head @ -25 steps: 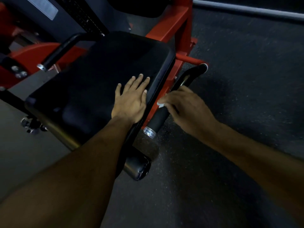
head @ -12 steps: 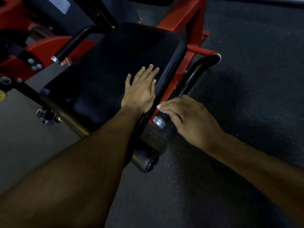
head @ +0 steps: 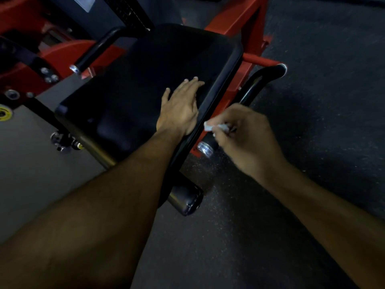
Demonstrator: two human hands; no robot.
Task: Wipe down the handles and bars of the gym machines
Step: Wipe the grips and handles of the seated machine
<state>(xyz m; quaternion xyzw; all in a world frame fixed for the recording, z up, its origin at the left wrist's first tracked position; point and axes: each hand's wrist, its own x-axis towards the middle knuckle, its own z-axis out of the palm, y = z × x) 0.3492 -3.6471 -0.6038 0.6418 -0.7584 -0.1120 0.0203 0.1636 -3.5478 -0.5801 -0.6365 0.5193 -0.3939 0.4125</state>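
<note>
wiping along the black side handle [head: 253, 88], the right hand [head: 243, 138] now sits at the near end, just above the silver end cap [head: 205, 148]; a second ago it was higher up the bar, so the stroke has run down the grip section toward the tip. the fingers pinch a small white wipe [head: 210, 127], only a scrap of it showing past the knuckles, and they curl round the handle with it. the handle itself runs along the right edge of the seat pad [head: 145, 80], curving away to its far end by the red frame [head: 235, 21].

the left hand [head: 180, 109] lies flat on the seat pad, fingers straight and together, holding nothing, much where it was a second ago; it looks like a brace while the person leans in.

to my eye this handle is nearly done, the cap being the last bit to catch. the matching handle [head: 93, 51] on the far side of the seat stands untouched in this view, so i would guess it comes next. dark rubber floor [head: 312, 184] spreads out to the right, and a padded roller [head: 185, 200] pokes out below the seat.
</note>
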